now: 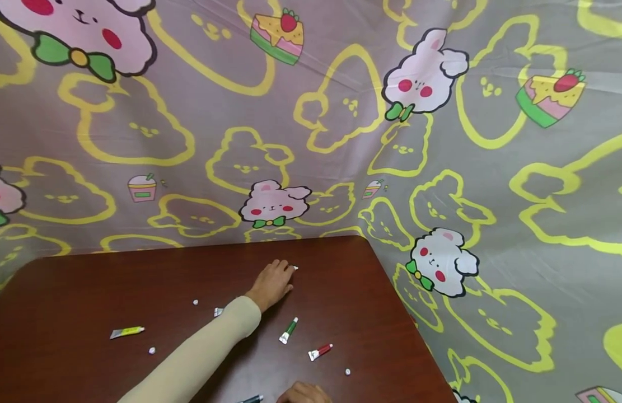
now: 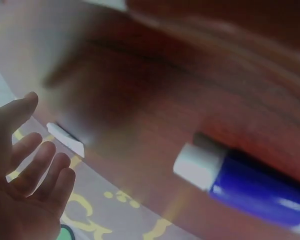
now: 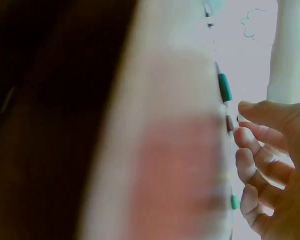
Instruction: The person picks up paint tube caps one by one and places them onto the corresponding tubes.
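Note:
My left hand reaches across the dark wooden table to its far part. A small white-tipped item lies by its fingertips. In the left wrist view the thumb and the loosely bent fingers stand apart, with a white item just beyond them. A blue tube with a white cap lies near that wrist. My right hand is at the bottom of the head view, partly cut off. The right wrist view shows its fingers loosely curled with nothing between them.
On the table lie a yellow tube, a green tube, a red tube and a dark tube. Small white pieces are scattered about. Patterned cloth hangs behind and to the right.

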### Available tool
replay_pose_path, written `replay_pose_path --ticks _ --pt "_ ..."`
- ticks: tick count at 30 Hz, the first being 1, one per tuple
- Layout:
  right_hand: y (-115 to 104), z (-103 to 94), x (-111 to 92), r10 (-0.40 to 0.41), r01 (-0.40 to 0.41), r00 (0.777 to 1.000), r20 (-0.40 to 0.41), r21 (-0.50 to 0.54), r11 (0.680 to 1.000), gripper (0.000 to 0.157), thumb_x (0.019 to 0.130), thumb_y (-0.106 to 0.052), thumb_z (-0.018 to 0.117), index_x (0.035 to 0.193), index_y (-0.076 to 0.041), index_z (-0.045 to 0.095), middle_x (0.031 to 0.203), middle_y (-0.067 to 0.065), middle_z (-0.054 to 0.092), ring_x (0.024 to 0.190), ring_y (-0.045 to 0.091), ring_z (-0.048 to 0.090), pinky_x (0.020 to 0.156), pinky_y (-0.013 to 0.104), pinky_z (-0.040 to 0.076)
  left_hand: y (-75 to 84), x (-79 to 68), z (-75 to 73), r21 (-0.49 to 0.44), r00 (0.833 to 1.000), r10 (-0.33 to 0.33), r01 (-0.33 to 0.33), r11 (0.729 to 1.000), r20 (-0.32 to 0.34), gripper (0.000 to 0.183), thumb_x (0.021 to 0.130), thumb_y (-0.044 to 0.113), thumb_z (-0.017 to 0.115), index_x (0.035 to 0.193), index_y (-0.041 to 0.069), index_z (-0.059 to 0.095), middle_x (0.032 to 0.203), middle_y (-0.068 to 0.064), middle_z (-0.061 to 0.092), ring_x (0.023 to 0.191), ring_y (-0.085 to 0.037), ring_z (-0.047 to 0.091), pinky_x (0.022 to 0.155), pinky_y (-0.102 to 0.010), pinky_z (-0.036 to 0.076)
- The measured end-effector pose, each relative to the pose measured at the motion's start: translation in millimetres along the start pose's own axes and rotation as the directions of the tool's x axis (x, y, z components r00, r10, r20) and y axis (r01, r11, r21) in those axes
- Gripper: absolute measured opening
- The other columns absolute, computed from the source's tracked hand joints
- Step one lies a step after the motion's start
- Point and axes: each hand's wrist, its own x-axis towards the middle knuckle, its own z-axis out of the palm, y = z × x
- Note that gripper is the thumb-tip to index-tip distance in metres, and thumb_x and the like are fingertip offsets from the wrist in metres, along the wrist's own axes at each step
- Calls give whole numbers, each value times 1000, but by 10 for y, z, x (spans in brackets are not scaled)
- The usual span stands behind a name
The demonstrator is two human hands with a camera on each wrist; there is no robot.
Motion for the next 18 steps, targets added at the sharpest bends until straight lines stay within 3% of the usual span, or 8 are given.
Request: replay_pose_path --ticks 6,9,15,18 --pt "78 -2 23 43 -42 999 -8 35 998 20 83 -20 85 98 -28 75 84 -18 71 77 -14 59 71 5 36 -6 62 48 -53 997 -47 51 997 68 44 98 32 83 131 6 70 122 -13 69 111 -33 65 98 -45 58" --pt "63 -69 68 74 -74 997 -2 17 997 19 83 -22 84 98 -29 76 83 -19 72 76 -16 57 70 8 37 -6 105 42 -81 997 -50 55 995 63 43 99 30 81 132 5 70 123 -15 68 113 -35 64 100 -47 57" --pt "-96 -279 231 212 -212 976 46 -15 977 8 91 -26 82 93 -31 77 78 -24 68 76 -21 50 69 9 31 -56 166 32 -75 998 -65 66 995 21 36 98 26 82 125 4 72 119 -16 67 109 -36 63 96 -48 59" --pt "-99 -299 269 237 -237 969 72 -3 971 10 87 -21 82 91 -28 76 76 -21 69 73 -21 50 67 9 31 -67 179 52 -77 997 -76 76 994 2 31 97 24 83 119 4 73 114 -15 67 106 -35 63 94 -48 59"
